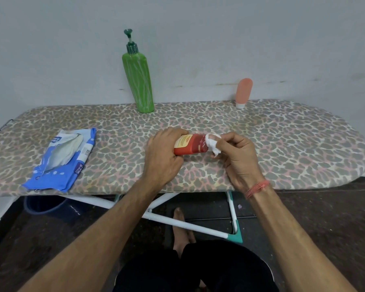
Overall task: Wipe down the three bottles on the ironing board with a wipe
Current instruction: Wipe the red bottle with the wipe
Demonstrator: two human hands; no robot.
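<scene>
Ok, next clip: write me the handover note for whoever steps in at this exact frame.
Left hand grips the red bottle, held on its side low over the ironing board.
Right hand pinches a bunched white wipe against the bottle's right end.
Green pump bottle stands upright at the back; pink tube stands on its cap at back right. Neither is being touched.
Blue wipe pack lies open at left.
Done: red bottle under way. Whether the others were wiped cannot be told.
Left: finish the red one, check the other two.
</scene>
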